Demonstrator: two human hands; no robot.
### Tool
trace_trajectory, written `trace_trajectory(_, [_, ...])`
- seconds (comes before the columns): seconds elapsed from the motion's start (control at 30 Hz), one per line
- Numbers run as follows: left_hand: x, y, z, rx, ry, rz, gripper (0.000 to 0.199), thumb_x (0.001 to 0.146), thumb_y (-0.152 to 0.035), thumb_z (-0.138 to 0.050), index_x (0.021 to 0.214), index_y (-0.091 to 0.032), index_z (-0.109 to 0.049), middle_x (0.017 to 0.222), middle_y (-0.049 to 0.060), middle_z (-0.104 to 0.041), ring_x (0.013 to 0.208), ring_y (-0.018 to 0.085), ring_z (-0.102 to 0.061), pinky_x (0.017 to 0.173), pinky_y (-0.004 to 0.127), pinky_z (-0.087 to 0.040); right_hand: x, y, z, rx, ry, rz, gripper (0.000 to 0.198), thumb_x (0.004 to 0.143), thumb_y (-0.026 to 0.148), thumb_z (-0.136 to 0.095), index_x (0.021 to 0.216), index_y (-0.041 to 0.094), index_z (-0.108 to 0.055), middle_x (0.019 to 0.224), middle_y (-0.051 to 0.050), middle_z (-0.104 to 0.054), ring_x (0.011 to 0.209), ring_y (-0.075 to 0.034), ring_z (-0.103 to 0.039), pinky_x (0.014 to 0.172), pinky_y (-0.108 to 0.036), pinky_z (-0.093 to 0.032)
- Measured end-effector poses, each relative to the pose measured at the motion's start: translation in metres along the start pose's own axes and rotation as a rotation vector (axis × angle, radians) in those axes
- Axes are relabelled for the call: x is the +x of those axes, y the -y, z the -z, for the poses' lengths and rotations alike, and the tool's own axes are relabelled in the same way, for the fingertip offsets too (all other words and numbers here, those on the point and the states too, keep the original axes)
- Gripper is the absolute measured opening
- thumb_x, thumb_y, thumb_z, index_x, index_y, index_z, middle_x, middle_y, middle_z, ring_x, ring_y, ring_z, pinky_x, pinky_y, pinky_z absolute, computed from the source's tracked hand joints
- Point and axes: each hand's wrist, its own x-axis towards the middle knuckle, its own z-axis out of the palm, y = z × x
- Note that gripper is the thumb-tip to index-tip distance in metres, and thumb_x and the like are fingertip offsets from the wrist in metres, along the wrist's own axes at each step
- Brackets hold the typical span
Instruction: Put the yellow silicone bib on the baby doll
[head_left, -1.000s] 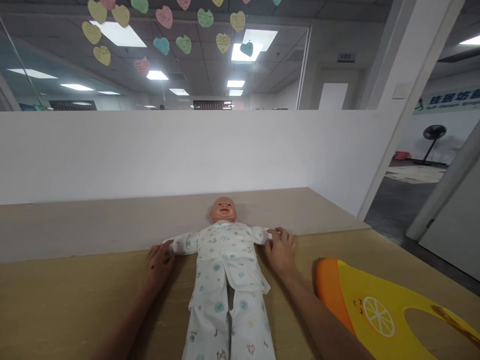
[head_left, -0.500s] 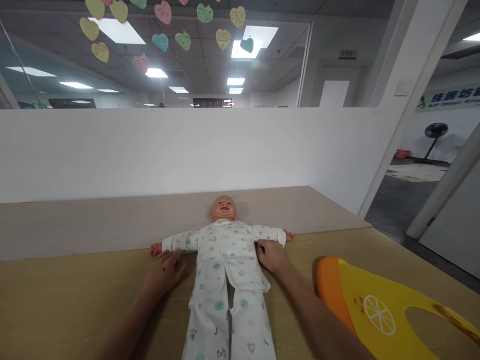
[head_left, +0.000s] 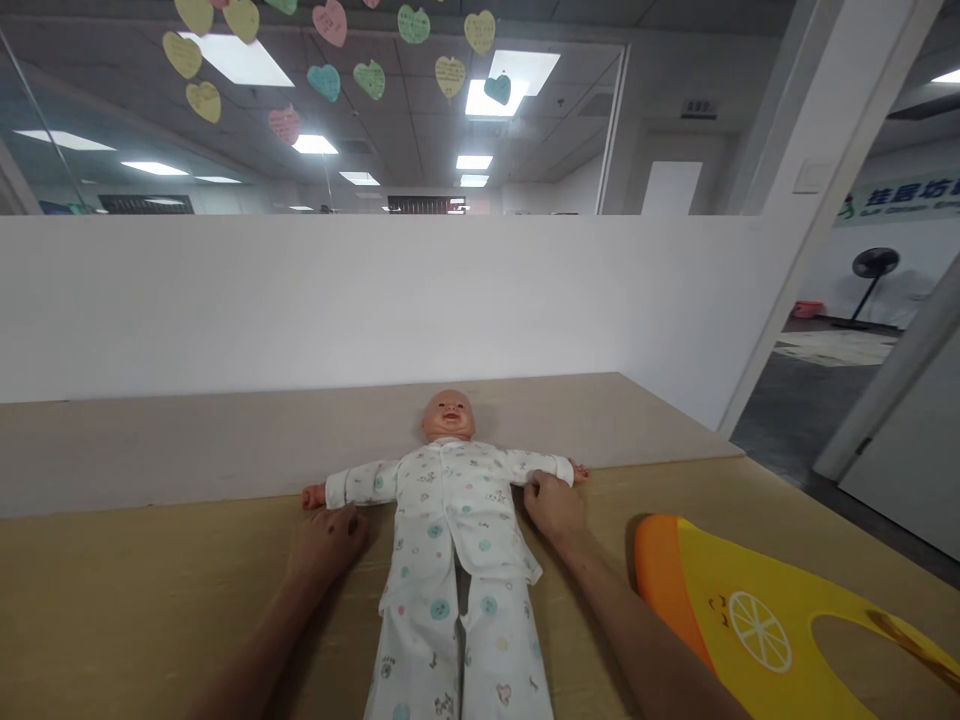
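Both my left hand and my right hand have left the cuffs of the doll, uncovering its fingers; it lies between them, arms outspread, seemingly settled. Mine curl loosely; whether they pinch cloth I cannot tell.

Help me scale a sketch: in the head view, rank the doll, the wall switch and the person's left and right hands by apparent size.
1. Doll, though its legs run out of frame.
2. Left hand and right hand: too alike to rank.
3. Wall switch, though it is farther away.
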Motion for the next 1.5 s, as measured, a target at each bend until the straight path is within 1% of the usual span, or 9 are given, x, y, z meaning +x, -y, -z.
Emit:
trace_trajectory(0.17, [-0.004,-0.006,0.005,-0.074,0.003,-0.012,0.036,0.083,-0.030,-0.036,0.067,-0.020,-0.067,0.074,0.009,-0.072,0.070,0.025,-0.065,0.058,0.030,-0.035,-0.004,0.001,0.000,0.052,-0.028,0.138,0.020,0.082,0.017,-0.044,0.077,0.017,-0.062,0.087,-0.008,-0.069,0.080,-0.019,-0.060,0.060,-0.026,-0.030])
trace_trajectory(0.43, [-0.007,-0.014,0.006,-0.282,-0.139,-0.035,0.034,0.081,-0.030,-0.041,0.057,-0.019,-0.061,0.064,0.005,-0.069,0.062,0.019,-0.060,0.060,0.028,-0.035,-0.002,-0.005,-0.006,0.237,-0.104,0.272,0.018,0.079,0.014,-0.042,0.069,0.018,-0.056,0.074,-0.003,-0.065,0.073,-0.016,-0.055,0.064,-0.025,-0.031])
trace_trajectory(0.67, [-0.001,-0.015,0.028,-0.265,0.188,-0.267,0.026,0.079,-0.023,-0.045,0.058,-0.021,-0.059,0.068,0.003,-0.067,0.069,0.020,-0.060,0.059,0.027,-0.033,0.006,-0.013,-0.014,0.365,-0.114,0.298,0.018,0.078,0.022,-0.040,0.066,0.020,-0.053,0.071,-0.003,-0.064,0.071,-0.018,-0.055,0.066,-0.026,-0.036])
trace_trajectory(0.9, [-0.006,-0.019,0.058,-0.302,0.393,-0.326,0.024,0.068,-0.022,-0.049,0.044,-0.020,-0.047,0.049,0.000,-0.054,0.049,0.014,-0.047,0.048,0.026,-0.025,0.008,-0.015,-0.015,0.374,-0.064,0.292,0.020,0.077,0.029,-0.038,0.066,0.021,-0.053,0.071,-0.003,-0.065,0.071,-0.020,-0.057,0.069,-0.029,-0.038])
trace_trajectory(1.03, [-0.010,-0.019,0.069,-0.391,0.465,-0.326,0.023,0.066,-0.028,-0.053,0.046,-0.019,-0.049,0.046,-0.001,-0.051,0.045,0.011,-0.043,0.044,0.026,-0.021,0.007,-0.016,-0.014,0.398,-0.065,0.298,0.021,0.076,0.032,-0.038,0.068,0.021,-0.054,0.072,-0.003,-0.065,0.071,-0.020,-0.058,0.069,-0.029,-0.039])
trace_trajectory(1.13, [-0.014,-0.016,0.082,-0.341,0.436,-0.295,0.025,0.067,-0.027,-0.052,0.045,-0.018,-0.046,0.046,-0.001,-0.048,0.044,0.011,-0.040,0.043,0.026,-0.021,0.007,-0.017,-0.014,0.439,-0.087,0.293,0.022,0.076,0.034,-0.039,0.068,0.021,-0.054,0.073,-0.003,-0.066,0.071,-0.020,-0.058,0.069,-0.030,-0.040])
trace_trajectory(1.23, [-0.021,-0.015,0.105,-0.279,0.344,-0.271,0.025,0.072,-0.025,-0.050,0.048,-0.019,-0.053,0.053,0.001,-0.058,0.051,0.013,-0.049,0.048,0.025,-0.029,0.009,-0.019,-0.013,0.482,-0.153,0.254,0.025,0.075,0.038,-0.039,0.066,0.021,-0.054,0.068,-0.003,-0.064,0.068,-0.020,-0.057,0.068,-0.030,-0.040])
trace_trajectory(1.37, [-0.036,-0.021,0.138,-0.356,0.230,-0.337,0.023,0.080,-0.034,-0.051,0.075,-0.024,-0.070,0.075,0.002,-0.071,0.071,0.017,-0.061,0.068,0.026,-0.042,0.009,-0.020,-0.011,0.469,-0.195,0.202,0.025,0.073,0.041,-0.041,0.064,0.022,-0.056,0.066,-0.003,-0.064,0.070,-0.021,-0.057,0.070,-0.030,-0.040])
trace_trajectory(1.5, [-0.043,-0.030,0.150,-0.399,0.208,-0.408,0.026,0.079,-0.040,-0.056,0.097,-0.028,-0.070,0.089,0.001,-0.073,0.086,0.020,-0.064,0.077,0.029,-0.045,0.009,-0.020,-0.007,0.434,-0.158,0.142,0.027,0.070,0.045,-0.042,0.064,0.023,-0.058,0.068,-0.004,-0.065,0.073,-0.023,-0.058,0.070,-0.032,-0.040])
